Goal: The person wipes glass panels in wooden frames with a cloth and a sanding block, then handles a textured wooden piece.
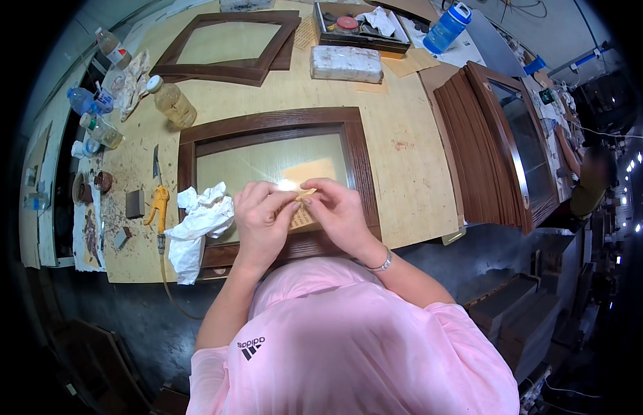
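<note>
Both hands are together over the lower part of a dark brown wooden frame (363, 169) with a glass pane (242, 166). Fingers and thumb of my left hand (260, 214) pinch a yellowish sheet of sandpaper (302, 216) with print on its back. Closed on the same paper is my right hand (341, 216), its fingertips nearly touching the left's. More yellow paper (313, 171) shows beyond my fingers; whether it is one piece with the held part I cannot tell. A crumpled white cloth (199, 220) lies over the frame's left corner, beside my left hand.
A yellow air blow gun (159, 200) with a hose and a grey block (134, 204) lie at left. Bottles, one a yellowish jar (172, 104), stand farther back. Brown frames (273, 69), a wrapped block (345, 64) and a toolbox (325, 28) are behind; stacked frames (470, 138) stand right.
</note>
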`<state>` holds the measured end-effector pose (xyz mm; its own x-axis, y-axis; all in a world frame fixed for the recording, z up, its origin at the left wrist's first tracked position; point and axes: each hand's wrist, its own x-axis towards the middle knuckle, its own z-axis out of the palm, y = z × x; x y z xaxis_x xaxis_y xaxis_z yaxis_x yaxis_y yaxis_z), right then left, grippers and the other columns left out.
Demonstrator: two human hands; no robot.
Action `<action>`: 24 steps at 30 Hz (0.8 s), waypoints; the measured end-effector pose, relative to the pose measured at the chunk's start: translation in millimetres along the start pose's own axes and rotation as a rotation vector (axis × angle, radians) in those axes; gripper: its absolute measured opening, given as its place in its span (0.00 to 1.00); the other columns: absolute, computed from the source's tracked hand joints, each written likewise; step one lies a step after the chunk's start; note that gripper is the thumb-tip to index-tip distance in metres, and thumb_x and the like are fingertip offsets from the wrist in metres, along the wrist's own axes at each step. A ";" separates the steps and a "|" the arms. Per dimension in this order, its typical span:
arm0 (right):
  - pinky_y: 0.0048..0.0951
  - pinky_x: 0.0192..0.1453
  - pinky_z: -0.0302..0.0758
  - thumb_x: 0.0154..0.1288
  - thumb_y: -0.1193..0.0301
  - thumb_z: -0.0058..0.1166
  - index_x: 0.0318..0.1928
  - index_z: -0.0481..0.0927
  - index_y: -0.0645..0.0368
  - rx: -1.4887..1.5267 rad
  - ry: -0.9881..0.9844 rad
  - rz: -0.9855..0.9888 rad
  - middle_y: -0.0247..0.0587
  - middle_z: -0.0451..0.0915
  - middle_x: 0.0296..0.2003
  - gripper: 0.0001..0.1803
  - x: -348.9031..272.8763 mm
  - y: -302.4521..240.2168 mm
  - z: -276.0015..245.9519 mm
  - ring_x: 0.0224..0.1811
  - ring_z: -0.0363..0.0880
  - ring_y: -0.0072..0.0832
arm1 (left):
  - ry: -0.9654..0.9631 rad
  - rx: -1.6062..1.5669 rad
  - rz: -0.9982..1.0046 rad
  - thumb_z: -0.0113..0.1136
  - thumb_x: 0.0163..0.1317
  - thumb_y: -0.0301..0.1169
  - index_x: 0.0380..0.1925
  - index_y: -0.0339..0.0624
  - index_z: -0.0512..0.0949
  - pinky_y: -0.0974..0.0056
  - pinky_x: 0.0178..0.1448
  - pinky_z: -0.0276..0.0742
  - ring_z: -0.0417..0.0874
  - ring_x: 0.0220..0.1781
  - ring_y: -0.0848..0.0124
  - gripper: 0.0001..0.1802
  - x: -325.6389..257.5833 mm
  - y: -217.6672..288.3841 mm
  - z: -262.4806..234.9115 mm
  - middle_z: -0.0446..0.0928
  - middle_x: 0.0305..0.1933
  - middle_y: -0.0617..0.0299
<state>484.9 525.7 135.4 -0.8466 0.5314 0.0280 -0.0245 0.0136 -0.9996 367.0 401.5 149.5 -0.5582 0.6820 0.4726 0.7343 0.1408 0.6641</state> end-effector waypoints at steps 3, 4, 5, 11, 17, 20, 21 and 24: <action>0.20 0.41 0.76 0.72 0.76 0.54 0.52 0.78 0.69 -0.001 0.017 -0.015 0.33 0.81 0.36 0.12 2.8 0.2 3.2 0.37 0.77 0.14 | 0.025 0.073 0.051 0.71 0.48 0.28 0.28 0.46 0.85 0.59 0.49 0.64 0.77 0.38 0.64 0.06 -0.4 -1.2 2.6 0.78 0.30 0.67; 0.20 0.41 0.75 0.72 0.76 0.54 0.51 0.78 0.69 -0.003 0.020 -0.001 0.33 0.81 0.35 0.11 4.5 -1.3 4.2 0.37 0.77 0.14 | 0.033 0.098 0.072 0.71 0.48 0.28 0.28 0.46 0.85 0.58 0.49 0.64 0.77 0.38 0.64 0.06 -0.5 -1.5 3.5 0.77 0.30 0.67; 0.20 0.40 0.75 0.72 0.76 0.53 0.50 0.78 0.69 -0.005 0.022 0.012 0.34 0.81 0.35 0.11 5.6 -2.1 5.6 0.37 0.77 0.15 | 0.034 0.116 0.091 0.71 0.47 0.28 0.28 0.46 0.85 0.58 0.50 0.64 0.77 0.39 0.64 0.06 -1.6 -2.2 5.1 0.77 0.30 0.67; 0.22 0.38 0.76 0.69 0.79 0.52 0.46 0.82 0.69 -0.201 0.112 -0.126 0.41 0.85 0.34 0.09 10.2 8.1 9.8 0.36 0.81 0.19 | 0.043 0.091 0.037 0.72 0.47 0.28 0.25 0.46 0.83 0.57 0.52 0.63 0.78 0.40 0.64 0.06 -2.3 -2.3 11.6 0.78 0.30 0.67; 0.29 0.38 0.80 0.68 0.80 0.51 0.46 0.82 0.69 -0.306 0.069 -0.199 0.54 0.85 0.36 0.10 8.5 4.9 10.3 0.35 0.87 0.35 | 0.004 0.073 0.024 0.72 0.46 0.28 0.25 0.45 0.82 0.58 0.52 0.63 0.77 0.39 0.64 0.06 -2.0 -8.2 11.1 0.78 0.29 0.66; 0.29 0.39 0.80 0.68 0.80 0.51 0.47 0.82 0.70 -0.328 0.042 -0.271 0.54 0.85 0.36 0.11 9.5 12.4 7.6 0.34 0.87 0.36 | -0.016 0.036 -0.023 0.72 0.46 0.27 0.24 0.43 0.82 0.58 0.51 0.64 0.77 0.39 0.63 0.07 -2.4 -8.4 11.1 0.78 0.30 0.64; 0.28 0.39 0.80 0.67 0.81 0.51 0.47 0.81 0.70 -0.296 0.031 -0.233 0.54 0.85 0.36 0.11 9.8 12.3 7.1 0.34 0.87 0.34 | -0.032 0.031 -0.046 0.72 0.45 0.26 0.24 0.42 0.81 0.58 0.49 0.65 0.78 0.39 0.62 0.07 -3.4 -8.9 11.2 0.78 0.30 0.62; 0.26 0.40 0.80 0.67 0.81 0.51 0.48 0.81 0.70 -0.156 0.002 -0.109 0.52 0.84 0.34 0.12 10.8 12.5 6.0 0.34 0.85 0.28 | -0.072 -0.059 -0.154 0.72 0.44 0.24 0.23 0.40 0.81 0.57 0.46 0.68 0.78 0.38 0.60 0.08 -6.6 -12.9 13.4 0.78 0.29 0.59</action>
<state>472.2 526.5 123.2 -0.8427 0.5210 0.1360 -0.0330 0.2022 -0.9788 366.4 404.8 130.1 -0.6318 0.7054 0.3214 0.6169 0.2065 0.7595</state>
